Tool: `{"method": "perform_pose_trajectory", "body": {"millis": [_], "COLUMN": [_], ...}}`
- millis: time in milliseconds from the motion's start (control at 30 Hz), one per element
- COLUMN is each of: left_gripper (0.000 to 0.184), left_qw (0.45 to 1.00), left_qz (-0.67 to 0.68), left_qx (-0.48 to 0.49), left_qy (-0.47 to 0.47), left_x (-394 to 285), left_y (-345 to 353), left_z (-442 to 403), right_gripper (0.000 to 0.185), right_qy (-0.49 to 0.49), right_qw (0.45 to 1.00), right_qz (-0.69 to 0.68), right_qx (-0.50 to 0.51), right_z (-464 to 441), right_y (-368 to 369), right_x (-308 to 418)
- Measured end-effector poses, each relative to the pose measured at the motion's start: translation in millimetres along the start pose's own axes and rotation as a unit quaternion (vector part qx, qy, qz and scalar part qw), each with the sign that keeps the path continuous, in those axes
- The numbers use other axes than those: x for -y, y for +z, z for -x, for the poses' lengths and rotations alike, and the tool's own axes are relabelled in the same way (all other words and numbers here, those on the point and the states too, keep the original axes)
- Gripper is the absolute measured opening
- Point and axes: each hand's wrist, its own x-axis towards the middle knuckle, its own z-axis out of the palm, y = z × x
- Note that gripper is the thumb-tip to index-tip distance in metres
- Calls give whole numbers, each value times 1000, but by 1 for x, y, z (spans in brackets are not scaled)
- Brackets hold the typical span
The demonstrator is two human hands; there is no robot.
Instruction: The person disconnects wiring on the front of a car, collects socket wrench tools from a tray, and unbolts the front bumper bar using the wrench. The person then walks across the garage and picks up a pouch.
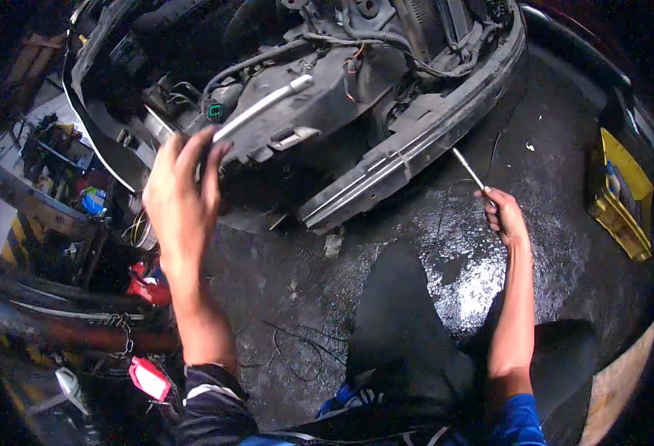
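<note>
My left hand (182, 182) is raised at the left of the car's open front, fingers closed round the lower end of a silver metal bar (263, 108). The bar slants up and right, its thicker rounded end in front of the dark engine-bay panels. Lower on the right, my right hand (504, 214) grips a thin metal rod (468, 167) in a fist. The rod's far end reaches the lower edge of the bumper beam (408, 156); whether it goes under or touches cannot be made out. A green connector (215, 111) shows beside the bar.
A yellow bin (617, 219) stands on the wet dark floor (431, 245) at right. Cluttered tools and a workbench (29, 186) lie left, with a red object (148, 284) and a chain (124, 334) nearer. Loose black cable (297, 346) lies on the floor by my knees.
</note>
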Motion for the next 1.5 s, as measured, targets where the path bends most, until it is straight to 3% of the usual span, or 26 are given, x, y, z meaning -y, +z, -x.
{"method": "perform_pose_trajectory", "body": {"millis": [67,233,267,467,567,667,767,1000,1100,1200,1267,1333,1367,1400,1500], "left_gripper": [26,37,39,43,47,48,53,62,60,54,38,34,32,30,22], "left_qw": [996,991,973,960,975,975,981,974,984,994,987,940,942,931,973], "left_qz": [-68,30,94,140,135,112,92,96,92,51,50,163,146,168,174], "left_qx": [41,130,195,215,169,163,153,136,117,22,-156,-297,-301,-320,-100], "left_qy": [27,-30,-76,-111,-42,-97,-75,-151,-99,-89,-4,43,-15,56,114], "left_x": [20,86,77,60,77,83,75,60,79,76,87,55,0,29,-59], "left_y": [23,76,73,70,75,79,77,73,75,72,66,60,51,54,56], "left_z": [-13,-15,-19,-25,-22,-20,-20,-17,-20,-15,-11,3,15,22,49], "right_gripper": [29,32,31,31,31,26,28,28,29,31,30,31,32,32,32], "right_qy": [-6,-73,-60,-78,-106,-82,-57,-67,-9,17,20,22,27,34,97], "right_qw": [999,994,994,988,987,992,995,996,993,981,972,971,972,971,929], "right_qz": [35,73,84,109,101,74,62,11,-72,-136,-169,-170,-172,-174,-290], "right_qx": [5,33,43,70,69,68,55,62,93,134,163,164,160,159,206], "right_z": [2,7,9,13,0,-1,11,-11,-10,-16,-20,-20,-21,-21,-23], "right_y": [4,11,14,24,29,39,44,56,49,44,42,41,42,44,47], "right_x": [4,6,10,7,-12,-19,-16,-39,-40,-45,-49,-48,-47,-47,-51]}}
